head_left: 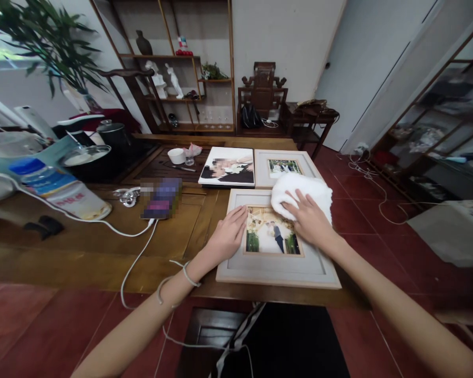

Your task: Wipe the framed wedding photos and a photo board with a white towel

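Observation:
A pale-framed photo (278,265) lies flat on the wooden table (173,236) right in front of me. My left hand (226,236) rests flat on the frame's left border, fingers stretched out. My right hand (307,218) presses a folded white cloth (303,191) onto the frame's upper right part, fingers spread over the cloth. Beyond it lie a second framed photo (284,168) and an unframed canvas print (227,167), side by side.
A phone (161,198) on a white cable, a tin (69,194), a white cup (176,155), pots and a tea tray crowd the table's left. Shelves and a carved chair stand at the back wall. Cables trail over the red tile floor on the right.

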`<state>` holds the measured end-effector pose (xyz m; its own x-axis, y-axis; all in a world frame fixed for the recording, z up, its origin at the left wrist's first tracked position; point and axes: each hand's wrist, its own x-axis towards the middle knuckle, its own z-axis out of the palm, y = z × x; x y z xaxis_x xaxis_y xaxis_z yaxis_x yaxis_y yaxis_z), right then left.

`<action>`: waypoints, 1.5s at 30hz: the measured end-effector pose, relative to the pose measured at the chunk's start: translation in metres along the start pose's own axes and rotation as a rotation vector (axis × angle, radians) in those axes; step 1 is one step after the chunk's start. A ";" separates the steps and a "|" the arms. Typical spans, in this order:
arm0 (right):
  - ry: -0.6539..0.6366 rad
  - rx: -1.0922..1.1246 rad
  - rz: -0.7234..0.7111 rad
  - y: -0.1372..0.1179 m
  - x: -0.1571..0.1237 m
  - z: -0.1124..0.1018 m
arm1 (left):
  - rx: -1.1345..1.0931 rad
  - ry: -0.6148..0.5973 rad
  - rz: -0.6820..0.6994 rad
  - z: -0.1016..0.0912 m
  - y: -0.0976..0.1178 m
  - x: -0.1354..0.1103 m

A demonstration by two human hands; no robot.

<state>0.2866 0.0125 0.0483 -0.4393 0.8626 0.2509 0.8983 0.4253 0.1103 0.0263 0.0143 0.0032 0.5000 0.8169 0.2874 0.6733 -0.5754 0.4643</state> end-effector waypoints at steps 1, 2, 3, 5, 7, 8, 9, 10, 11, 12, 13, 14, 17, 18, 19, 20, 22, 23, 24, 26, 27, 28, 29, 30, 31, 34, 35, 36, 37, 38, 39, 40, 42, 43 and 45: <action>0.000 -0.012 -0.006 0.005 0.009 0.002 | -0.004 0.000 -0.005 0.000 0.000 0.000; -0.003 -0.022 -0.010 0.008 0.016 0.004 | -0.007 0.003 -0.012 0.000 0.000 0.000; -0.011 -0.028 -0.014 0.009 0.021 0.004 | -0.011 0.007 -0.021 0.001 0.000 0.000; -0.042 -0.028 -0.029 0.005 0.020 0.002 | -0.019 0.017 -0.039 0.001 0.001 -0.001; -0.095 -0.017 -0.058 -0.005 0.006 -0.004 | -0.021 0.022 -0.053 0.002 0.001 -0.001; -0.123 -0.007 -0.074 -0.012 -0.004 -0.009 | -0.020 0.024 -0.057 0.003 0.001 -0.001; -0.151 0.006 -0.089 -0.020 -0.017 -0.014 | -0.019 0.026 -0.059 0.003 0.002 -0.001; -0.181 0.026 -0.102 -0.028 -0.031 -0.021 | -0.017 0.029 -0.060 0.003 0.002 -0.001; -0.207 0.050 -0.112 -0.036 -0.045 -0.028 | -0.015 0.033 -0.060 0.004 0.002 -0.001; -0.238 0.082 -0.125 -0.045 -0.060 -0.035 | -0.014 0.038 -0.060 0.004 0.002 -0.001; -0.269 0.118 -0.141 -0.053 -0.073 -0.043 | -0.012 0.041 -0.059 0.004 0.003 -0.001; -0.289 0.156 -0.158 -0.061 -0.086 -0.051 | -0.010 0.042 -0.059 0.004 0.003 -0.001; -0.332 0.268 -0.235 -0.082 -0.110 -0.069 | 0.000 0.032 -0.057 0.004 0.003 -0.001; -0.339 0.294 -0.252 -0.087 -0.113 -0.072 | 0.005 0.025 -0.057 0.004 0.003 0.000; -0.342 0.309 -0.255 -0.091 -0.113 -0.073 | 0.010 0.019 -0.058 0.003 0.003 0.000; -0.342 0.314 -0.246 -0.093 -0.111 -0.072 | 0.014 0.012 -0.057 0.003 0.003 0.000; -0.327 0.294 -0.205 -0.090 -0.100 -0.064 | 0.020 0.003 -0.051 0.003 0.002 0.001; -0.310 0.270 -0.184 -0.086 -0.092 -0.057 | 0.023 0.001 -0.046 0.003 0.002 0.001; -0.288 0.239 -0.162 -0.079 -0.082 -0.050 | 0.025 0.001 -0.040 0.003 0.002 0.001; -0.226 0.162 -0.115 -0.059 -0.058 -0.034 | 0.027 0.003 -0.026 0.003 0.000 0.001; -0.185 0.122 -0.084 -0.047 -0.045 -0.026 | 0.026 0.005 -0.019 0.003 -0.001 0.001; -0.138 0.083 -0.053 -0.035 -0.031 -0.019 | 0.024 0.006 -0.012 0.004 -0.002 0.001; -0.104 0.051 -0.030 -0.023 -0.018 -0.013 | 0.021 0.008 -0.006 0.004 -0.002 0.001; -0.075 0.020 -0.008 -0.012 -0.005 -0.009 | 0.019 0.010 -0.003 0.004 -0.003 0.001; -0.059 -0.008 0.010 -0.003 0.006 -0.005 | 0.016 0.011 -0.003 0.004 -0.004 0.001; -0.070 -0.061 0.006 0.008 0.025 0.001 | 0.008 0.020 -0.012 0.004 -0.004 0.001; -0.091 -0.066 -0.013 0.006 0.025 0.001 | 0.005 0.023 -0.015 0.005 -0.004 0.001; -0.119 -0.063 -0.038 0.001 0.021 0.000 | 0.005 0.025 -0.016 0.005 -0.004 0.001; -0.152 -0.053 -0.061 -0.006 0.015 -0.002 | 0.005 0.024 -0.017 0.005 -0.004 0.001; -0.186 -0.035 -0.080 -0.015 0.006 -0.006 | 0.007 0.024 -0.020 0.006 -0.004 0.001; -0.226 -0.007 -0.096 -0.024 -0.005 -0.012 | 0.009 0.025 -0.024 0.006 -0.004 0.001; -0.271 0.028 -0.110 -0.034 -0.018 -0.020 | 0.011 0.026 -0.030 0.006 -0.003 0.001; -0.378 0.126 -0.137 -0.052 -0.044 -0.041 | 0.013 0.029 -0.043 0.006 -0.002 0.000; -0.446 0.184 -0.165 -0.060 -0.056 -0.053 | 0.013 0.030 -0.047 0.006 -0.002 0.000; -0.554 0.279 -0.215 -0.073 -0.076 -0.076 | 0.013 0.029 -0.050 0.006 0.000 0.000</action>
<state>0.2551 -0.1046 0.0939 -0.6168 0.7320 -0.2894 0.7856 0.5950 -0.1697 0.0292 0.0142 -0.0016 0.4497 0.8454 0.2881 0.7043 -0.5340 0.4677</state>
